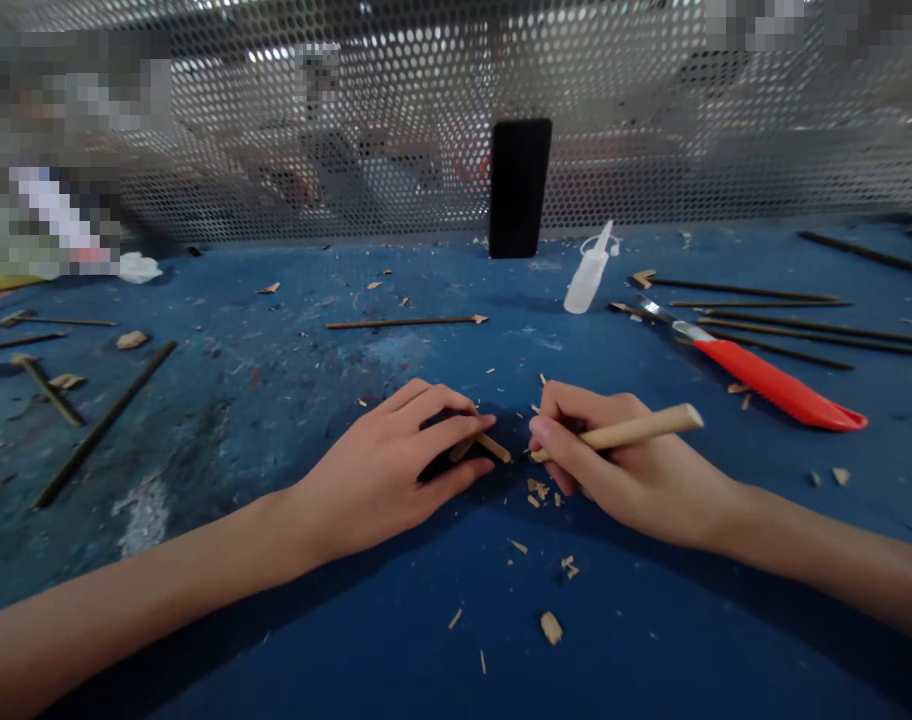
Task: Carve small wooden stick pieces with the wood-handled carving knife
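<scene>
My left hand (pixel 403 455) rests on the blue table, its thumb and fingers closed on a small pale wood piece (pixel 493 447) whose end sticks out to the right. Just across a narrow gap, my right hand (pixel 613 450) grips a wooden-handled tool (pixel 643 428) the way one holds a pencil. The tool's tip points left toward the wood piece and is too small and dark to make out. Wood chips (pixel 537 490) lie between and below the hands, with a larger chip (pixel 551 628) nearer to me.
A red-handled knife (pixel 778 385) lies at right beside several thin dark sticks (pixel 816 325). Farther back are a white squeeze bottle (pixel 587 280) and a black phone (pixel 520 190) against a perforated metal screen (pixel 396 150). One thin stick (pixel 403 323) lies mid-table; more sticks (pixel 107 425) lie left.
</scene>
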Demonstrator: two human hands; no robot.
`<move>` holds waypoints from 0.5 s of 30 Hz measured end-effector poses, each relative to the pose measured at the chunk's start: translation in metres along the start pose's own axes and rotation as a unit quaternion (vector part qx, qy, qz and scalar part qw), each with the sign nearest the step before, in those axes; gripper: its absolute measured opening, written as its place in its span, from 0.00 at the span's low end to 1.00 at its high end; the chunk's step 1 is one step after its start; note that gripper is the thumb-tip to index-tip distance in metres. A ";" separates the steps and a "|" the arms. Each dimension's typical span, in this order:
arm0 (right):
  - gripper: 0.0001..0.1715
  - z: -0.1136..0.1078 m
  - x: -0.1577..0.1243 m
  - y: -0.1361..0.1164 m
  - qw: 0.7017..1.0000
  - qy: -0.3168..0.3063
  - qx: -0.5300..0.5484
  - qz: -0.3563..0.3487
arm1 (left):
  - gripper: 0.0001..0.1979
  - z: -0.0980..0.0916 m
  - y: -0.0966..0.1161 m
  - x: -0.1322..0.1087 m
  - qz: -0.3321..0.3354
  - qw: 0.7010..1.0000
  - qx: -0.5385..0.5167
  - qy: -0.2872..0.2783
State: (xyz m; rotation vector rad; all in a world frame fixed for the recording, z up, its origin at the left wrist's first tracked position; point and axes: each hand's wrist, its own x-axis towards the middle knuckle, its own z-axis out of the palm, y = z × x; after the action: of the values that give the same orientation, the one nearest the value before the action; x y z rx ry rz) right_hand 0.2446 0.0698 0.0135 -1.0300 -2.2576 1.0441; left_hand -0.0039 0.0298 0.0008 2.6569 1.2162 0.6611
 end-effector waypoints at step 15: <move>0.19 0.000 -0.001 0.002 0.999 0.004 0.031 0.006 | 0.11 -0.012 -0.005 -0.006 0.023 0.988 -0.092 0.121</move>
State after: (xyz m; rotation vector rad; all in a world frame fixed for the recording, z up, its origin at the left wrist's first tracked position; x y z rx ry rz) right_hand 0.2463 0.0698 0.0113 -1.0225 -2.1999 1.1064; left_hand -0.0159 0.0279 0.0084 2.5139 1.0902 1.0738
